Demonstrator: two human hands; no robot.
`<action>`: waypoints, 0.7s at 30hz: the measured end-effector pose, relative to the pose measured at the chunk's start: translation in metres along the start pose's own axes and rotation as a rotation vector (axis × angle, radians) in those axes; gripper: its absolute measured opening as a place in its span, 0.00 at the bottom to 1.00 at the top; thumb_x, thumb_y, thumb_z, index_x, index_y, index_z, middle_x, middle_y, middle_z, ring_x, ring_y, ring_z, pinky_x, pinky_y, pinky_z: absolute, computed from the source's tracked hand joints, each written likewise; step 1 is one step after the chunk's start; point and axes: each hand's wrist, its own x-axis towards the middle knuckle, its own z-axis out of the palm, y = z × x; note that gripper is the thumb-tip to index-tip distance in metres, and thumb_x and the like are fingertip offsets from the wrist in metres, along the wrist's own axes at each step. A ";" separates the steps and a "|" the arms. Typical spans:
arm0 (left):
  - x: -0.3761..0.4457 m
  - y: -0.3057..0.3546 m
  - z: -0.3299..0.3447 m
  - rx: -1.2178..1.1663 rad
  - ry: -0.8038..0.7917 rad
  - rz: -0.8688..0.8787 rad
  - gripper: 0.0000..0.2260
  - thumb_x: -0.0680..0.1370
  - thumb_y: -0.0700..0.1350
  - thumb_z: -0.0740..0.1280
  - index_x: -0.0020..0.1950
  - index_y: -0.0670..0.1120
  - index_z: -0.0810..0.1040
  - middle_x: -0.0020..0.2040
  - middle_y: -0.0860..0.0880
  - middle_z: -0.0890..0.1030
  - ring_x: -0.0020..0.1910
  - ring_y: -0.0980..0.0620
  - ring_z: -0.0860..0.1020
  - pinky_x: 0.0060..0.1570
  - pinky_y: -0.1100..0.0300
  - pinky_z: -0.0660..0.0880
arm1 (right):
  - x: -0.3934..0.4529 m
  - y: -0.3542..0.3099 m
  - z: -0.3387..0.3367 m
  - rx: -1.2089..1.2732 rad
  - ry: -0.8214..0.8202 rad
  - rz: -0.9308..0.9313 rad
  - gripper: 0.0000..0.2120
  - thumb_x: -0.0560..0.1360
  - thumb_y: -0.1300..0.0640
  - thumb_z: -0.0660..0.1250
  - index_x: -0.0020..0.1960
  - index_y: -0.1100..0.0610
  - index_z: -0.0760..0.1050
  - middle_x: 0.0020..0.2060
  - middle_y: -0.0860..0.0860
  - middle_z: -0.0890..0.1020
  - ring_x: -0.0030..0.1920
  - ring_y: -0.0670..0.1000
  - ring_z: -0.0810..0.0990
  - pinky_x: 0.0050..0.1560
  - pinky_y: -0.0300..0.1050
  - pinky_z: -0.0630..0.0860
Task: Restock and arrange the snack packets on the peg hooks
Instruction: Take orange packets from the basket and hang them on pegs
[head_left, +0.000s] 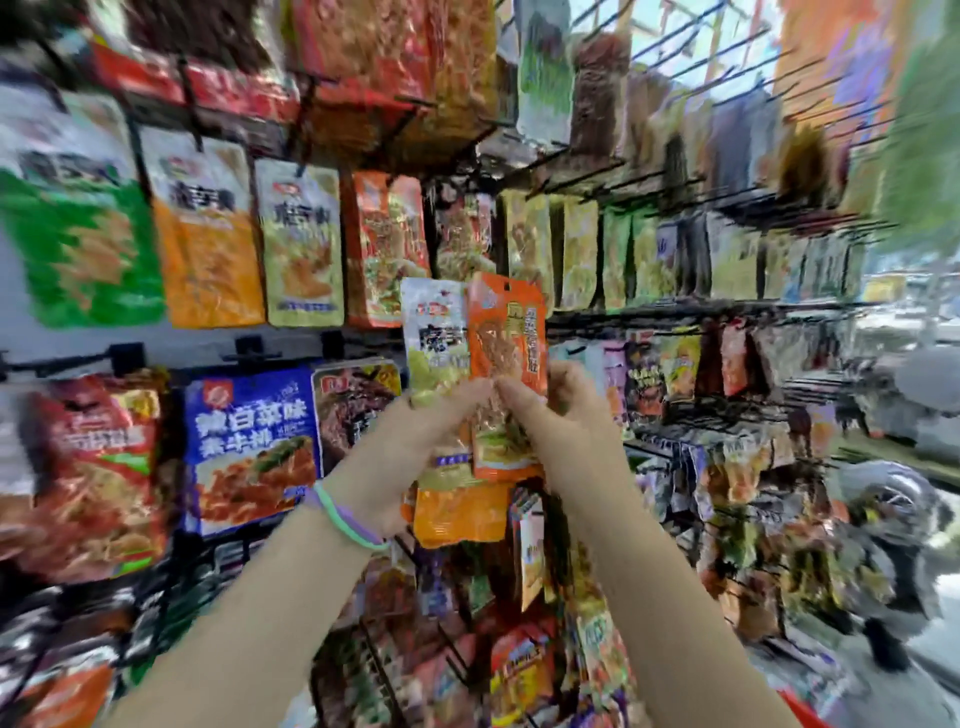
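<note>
Fingers of both the left hand (415, 447) and right hand (561, 415) pinch an orange packet (506, 353) among held packets.

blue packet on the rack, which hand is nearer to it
Left. The left hand is just right of the blue packet; the right hand is farther right, beyond the left.

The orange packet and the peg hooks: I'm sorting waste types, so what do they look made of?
Orange packet: seemingly glossy plastic or foil-laminate film, given its sheen and crinkles. Peg hooks: probably dark painted or coated metal wire, being thin, straight and rigid-looking; blur leaves this uncertain.
</note>
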 end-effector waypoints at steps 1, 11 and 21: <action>0.000 0.007 0.001 0.044 0.017 0.042 0.33 0.65 0.56 0.75 0.65 0.39 0.79 0.62 0.35 0.81 0.63 0.34 0.79 0.65 0.35 0.74 | 0.008 -0.002 0.001 0.058 0.015 -0.001 0.13 0.76 0.51 0.74 0.55 0.54 0.76 0.48 0.52 0.84 0.47 0.50 0.84 0.51 0.54 0.80; 0.022 0.072 -0.025 0.229 0.176 0.213 0.23 0.74 0.52 0.77 0.62 0.38 0.82 0.53 0.39 0.86 0.54 0.38 0.84 0.58 0.40 0.79 | 0.094 -0.040 0.004 0.215 -0.045 -0.164 0.26 0.75 0.56 0.73 0.69 0.41 0.72 0.65 0.53 0.78 0.62 0.53 0.81 0.62 0.55 0.79; 0.032 0.097 -0.032 0.340 0.376 0.283 0.17 0.79 0.58 0.69 0.55 0.45 0.81 0.53 0.51 0.82 0.60 0.46 0.76 0.68 0.52 0.65 | 0.146 -0.046 0.031 0.080 -0.201 -0.263 0.22 0.80 0.56 0.70 0.72 0.48 0.73 0.67 0.38 0.71 0.71 0.45 0.67 0.76 0.50 0.65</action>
